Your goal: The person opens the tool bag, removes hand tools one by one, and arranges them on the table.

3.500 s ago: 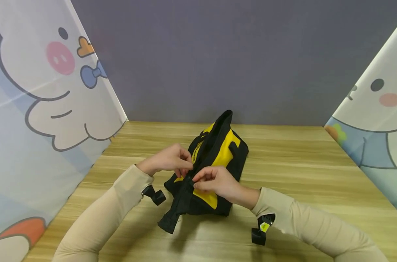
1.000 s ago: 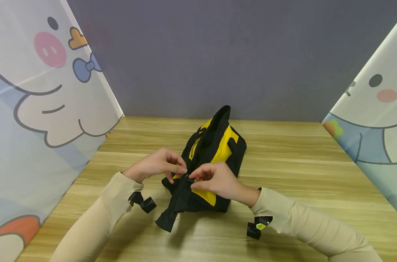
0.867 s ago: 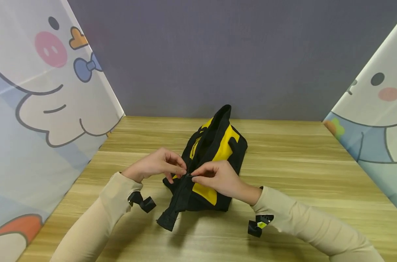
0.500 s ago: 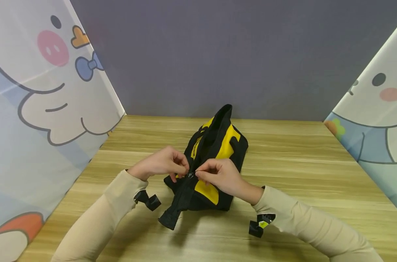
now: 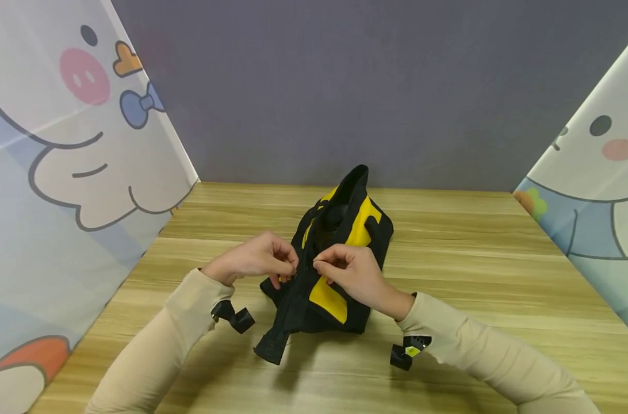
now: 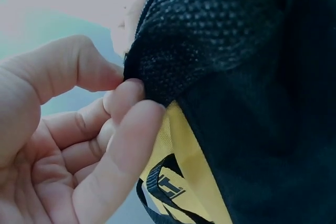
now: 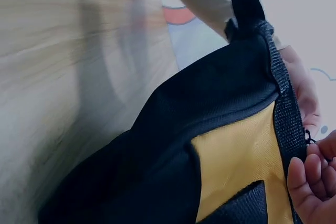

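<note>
A soft black bag (image 5: 314, 293) with yellow panels (image 5: 328, 300) sits on the wood-grained worktop (image 5: 474, 259). A coarse woven zip band (image 7: 289, 124) runs along its top, a dark handle (image 7: 241, 203) shows against the yellow of one side, and partly hidden black lettering (image 6: 170, 186) marks the other. The mouth (image 5: 334, 218) gapes at the bag's far half, the inside dark.

The bag's long axis slants: its near end points toward the person and leftward, its far end away and to the right. A flat black tab (image 5: 271, 348) juts out past the near end, its tip frayed.

At the bag's left side, the left hand (image 5: 262, 259) pinches the zip edge between thumb and fingertips. On its right side, the right hand (image 5: 360, 276) has fingers curled in, pinching the small zipper pull (image 7: 308, 139).

Beyond the bag's far end come the worktop's back edge and a grey wall (image 5: 355, 86). Worktop surface stretches left and right of the bag, with printed panels (image 5: 14, 253) well apart from it on both sides.
</note>
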Tool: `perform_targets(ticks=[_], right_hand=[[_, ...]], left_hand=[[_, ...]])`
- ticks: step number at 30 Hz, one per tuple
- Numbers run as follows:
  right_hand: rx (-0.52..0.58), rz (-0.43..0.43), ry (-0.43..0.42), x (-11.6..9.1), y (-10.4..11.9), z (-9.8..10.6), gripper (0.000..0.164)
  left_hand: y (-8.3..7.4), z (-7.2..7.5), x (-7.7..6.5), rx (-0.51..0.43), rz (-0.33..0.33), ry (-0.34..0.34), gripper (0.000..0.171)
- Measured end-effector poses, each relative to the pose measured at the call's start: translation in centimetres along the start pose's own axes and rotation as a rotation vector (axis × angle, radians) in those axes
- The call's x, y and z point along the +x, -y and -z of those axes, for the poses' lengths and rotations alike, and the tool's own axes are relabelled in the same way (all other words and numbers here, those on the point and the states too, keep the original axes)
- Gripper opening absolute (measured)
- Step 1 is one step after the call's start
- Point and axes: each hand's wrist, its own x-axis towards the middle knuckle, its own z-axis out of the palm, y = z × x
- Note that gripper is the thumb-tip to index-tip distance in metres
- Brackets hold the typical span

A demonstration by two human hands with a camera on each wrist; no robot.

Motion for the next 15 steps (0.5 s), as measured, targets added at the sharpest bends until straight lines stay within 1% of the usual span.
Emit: perform_targets(ticks=[2, 5, 9, 12, 15], right_hand=[[0.004, -0.008, 0.004, 0.0, -0.1, 0.1, 0.004], [0.013, -0.030, 0.033, -0.1, 0.0, 0.2, 0.004], [0.012, -0.048, 0.061, -0.2, 0.2, 0.3, 0.005], [0.008, -0.060, 0.064, -0.2, 0.1, 0.3, 0.006], [0.014, -0.075, 0.068, -0.3, 0.1, 0.3, 0.006]], left_hand=[[0.0, -0.1, 0.0, -0.003, 0.013, -0.003, 0.009], [0.1, -0.2, 0.2, -0.029, 0.049, 0.003, 0.011], [0.0, -0.2, 0.9, -0.065, 0.105, -0.014, 0.018], [-0.2, -0.4, 1.7, -0.043, 0.125, -0.044, 0.025], [-0.6, -0.6, 2.2, 0.016, 0.125, -0.062, 0.027]])
